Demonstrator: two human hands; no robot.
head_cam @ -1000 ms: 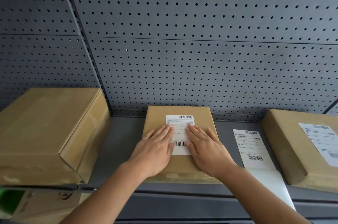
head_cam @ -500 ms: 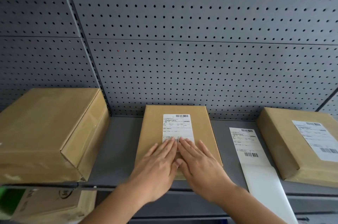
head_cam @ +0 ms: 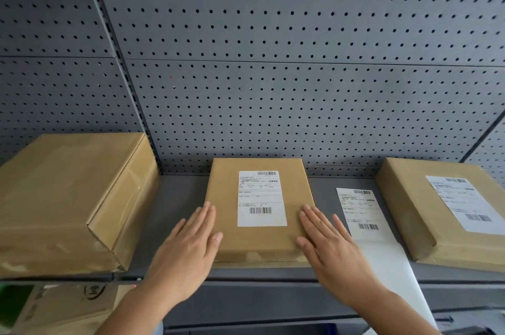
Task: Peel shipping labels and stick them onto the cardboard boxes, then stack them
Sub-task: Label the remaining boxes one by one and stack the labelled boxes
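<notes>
Cardboard box [head_cam: 259,239] at lower centre of frame, labelled, flanked by both hands on the shelf [head_cam: 180,198].
Label [head_cam: 261,198] sits flat on top, long axis running up-frame toward the pegboard [head_cam: 300,88]. Left hand [head_cam: 188,250] just beside the box's lower-left edge, right hand [head_cam: 330,247] over its lower-right corner; both flat, fingers spread, pinching nothing, roughly equally near. Likely next: take the box by its two sides and carry it to stack. Labelled box [head_cam: 415,214] far right looks the nearer stack target; plain box [head_cam: 68,198] far left. Spare label sheet [head_cam: 360,209] lies between centre and right boxes.
</notes>
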